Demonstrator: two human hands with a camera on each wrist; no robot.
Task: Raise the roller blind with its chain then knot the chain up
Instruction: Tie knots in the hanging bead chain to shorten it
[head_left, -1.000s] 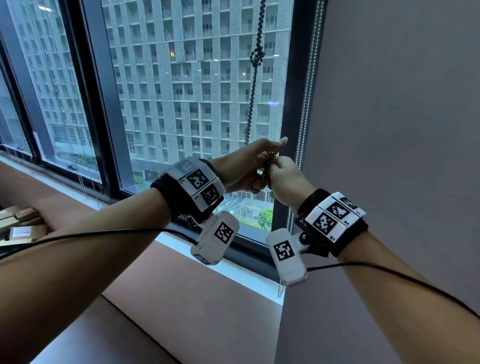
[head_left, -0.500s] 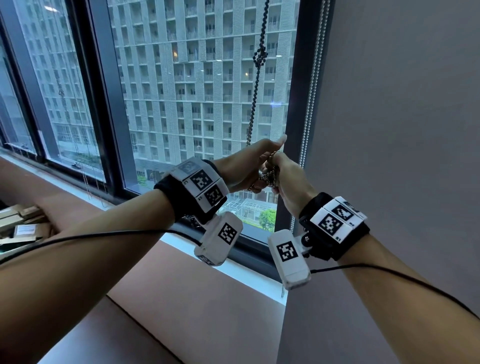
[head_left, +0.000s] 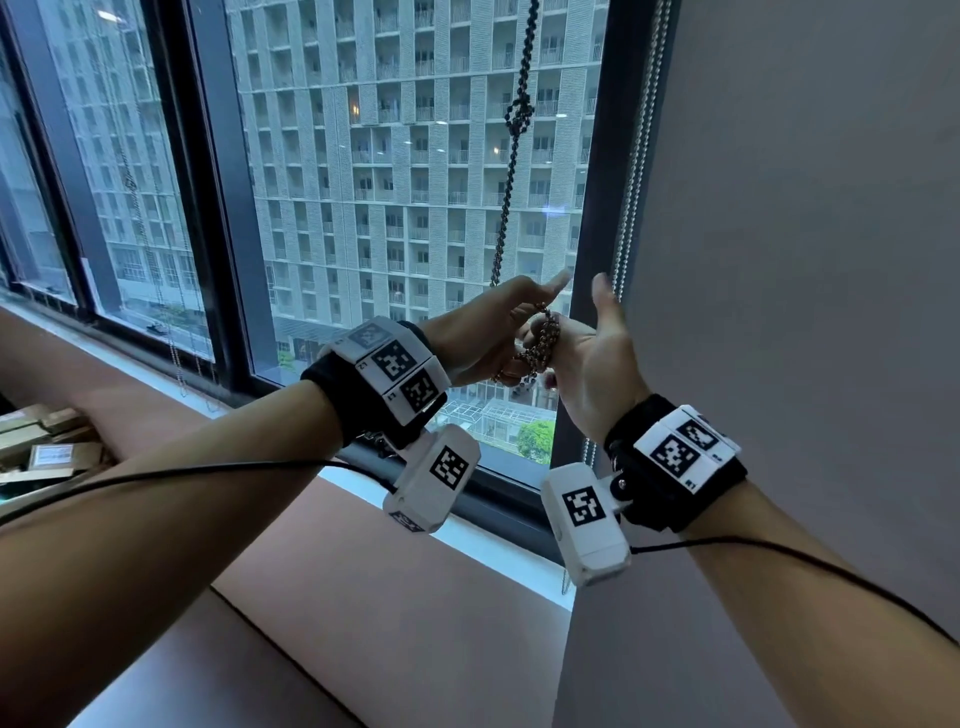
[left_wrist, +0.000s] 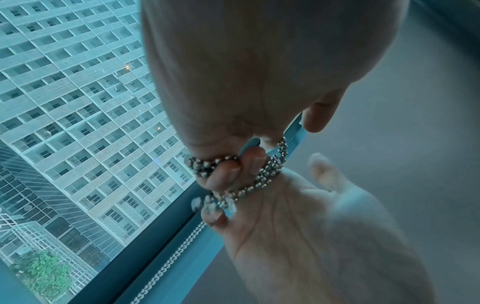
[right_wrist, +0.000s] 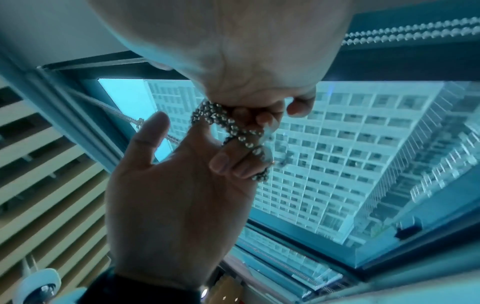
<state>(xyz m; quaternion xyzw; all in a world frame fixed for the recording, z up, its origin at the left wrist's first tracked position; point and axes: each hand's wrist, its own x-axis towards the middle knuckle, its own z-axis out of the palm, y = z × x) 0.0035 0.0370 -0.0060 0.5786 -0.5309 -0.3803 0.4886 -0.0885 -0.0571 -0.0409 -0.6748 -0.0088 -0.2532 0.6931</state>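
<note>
A dark bead chain (head_left: 501, 234) hangs in front of the window glass, with a knot (head_left: 519, 117) high up in it. Its lower end is bunched into a coil (head_left: 540, 345) between my two hands. My left hand (head_left: 488, 327) has its fingers curled into the coil, thumb sticking out. My right hand (head_left: 592, 364) faces it, palm towards me, thumb raised, fingers hooked in the same coil. The left wrist view shows the beads (left_wrist: 262, 176) wrapped over curled fingertips. In the right wrist view the coil (right_wrist: 221, 117) lies across fingers of both hands. No blind fabric shows over this pane.
A grey flat panel (head_left: 805, 260) fills the right side, with a second, silver bead chain (head_left: 631, 182) hanging along its left edge. Dark window frames (head_left: 208, 182) stand to the left. A pinkish sill (head_left: 363, 571) runs below, and cardboard boxes (head_left: 47, 452) lie at far left.
The hands were pressed together with thumbs down on the chain. Now both thumbs stick out, and the right hand has turned its palm towards me. The coil stays between them.
</note>
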